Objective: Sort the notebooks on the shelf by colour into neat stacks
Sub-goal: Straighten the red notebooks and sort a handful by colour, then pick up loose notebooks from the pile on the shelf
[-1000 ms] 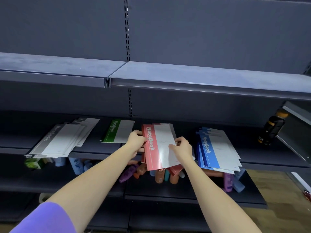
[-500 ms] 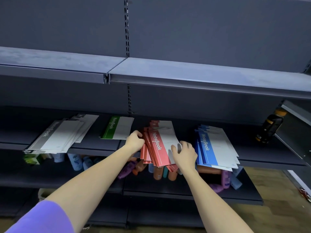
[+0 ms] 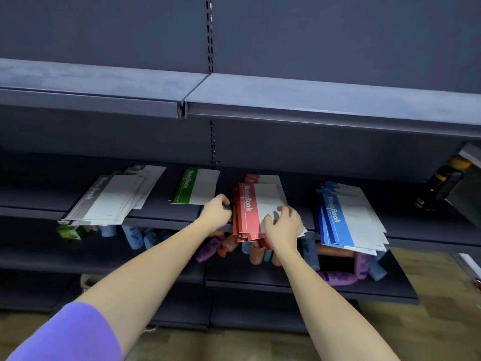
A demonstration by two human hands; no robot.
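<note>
On the shelf (image 3: 166, 217), from its left end: a fanned grey notebook stack (image 3: 112, 198) overhanging the front edge, white covers with a grey spine band. Next, a green notebook (image 3: 196, 189) lying flat, further back, alone. Left hand (image 3: 217, 211) curled against the left side of the red notebook stack (image 3: 247, 212); whether gripping or only pressing, cannot tell. Red stack near mid-shelf, uneven, jutting past the front edge, "NoteBook" along the red band. Right hand (image 3: 283, 225) on top, fingers bent over the white cover, holding its right side. Blue notebook stack (image 3: 348, 217) toward the right end, slightly fanned, overhanging too.
</note>
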